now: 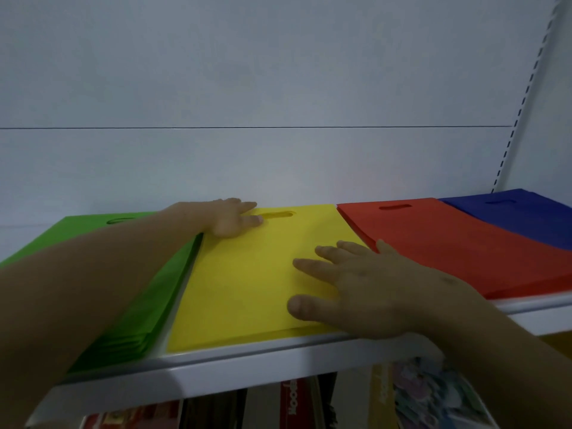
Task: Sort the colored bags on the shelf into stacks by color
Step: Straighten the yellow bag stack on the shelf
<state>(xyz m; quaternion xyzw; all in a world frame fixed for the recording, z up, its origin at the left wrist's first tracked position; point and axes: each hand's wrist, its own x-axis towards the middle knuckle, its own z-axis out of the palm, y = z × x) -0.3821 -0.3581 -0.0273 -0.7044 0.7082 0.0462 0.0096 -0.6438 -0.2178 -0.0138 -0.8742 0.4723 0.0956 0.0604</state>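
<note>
Both hands lie flat on the yellow bag stack [247,283], mid-shelf [247,366] between green stack [139,289] and red stack [448,243]. Left hand [230,218] and right hand [356,289]: grip wide, holding nothing. Best to press evenly and square the edges.

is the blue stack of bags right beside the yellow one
No, the red stack lies between the yellow stack and the blue stack.
</note>
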